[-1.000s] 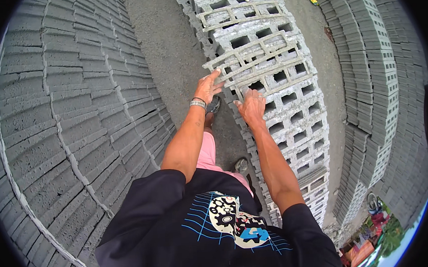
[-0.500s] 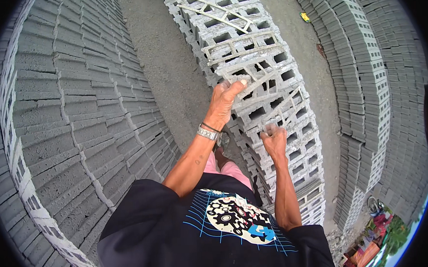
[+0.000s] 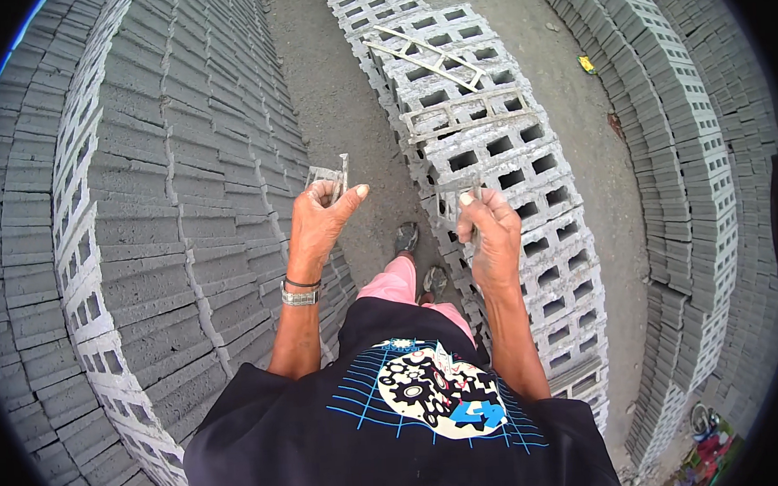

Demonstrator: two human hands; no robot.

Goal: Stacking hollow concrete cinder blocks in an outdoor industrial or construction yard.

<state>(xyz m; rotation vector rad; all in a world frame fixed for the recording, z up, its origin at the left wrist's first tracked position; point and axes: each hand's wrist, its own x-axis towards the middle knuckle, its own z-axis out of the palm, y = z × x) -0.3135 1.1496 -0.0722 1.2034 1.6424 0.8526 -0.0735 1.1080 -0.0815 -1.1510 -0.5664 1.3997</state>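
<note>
My left hand [image 3: 314,232] is raised over the ground strip left of the block row, its thumb and fingers closed on a thin grey ladder-shaped frame [image 3: 344,168], seen partly edge-on. Pinched in my right hand [image 3: 495,236], at the near side of the row, is another thin ladder-like frame [image 3: 446,204]; my fingers cover part of it. Below and beyond my right hand runs the row of grey hollow concrete blocks [image 3: 526,172], holes facing up. On top of it lie a slanted ladder-shaped frame [image 3: 432,58] and a crosswise one [image 3: 463,113].
A tall stack of grey blocks [image 3: 226,163] rises at my left, and more stacks [image 3: 658,167] curve along the right. Between lies bare grey ground [image 3: 333,96], where my shoes [image 3: 407,237] stand. A yellow scrap [image 3: 586,64] lies near the right stacks.
Both hands have come away from the block tops with the thin frames, the left hand moving left and the right hand slightly up. The frames they were at are gone from the row.
</note>
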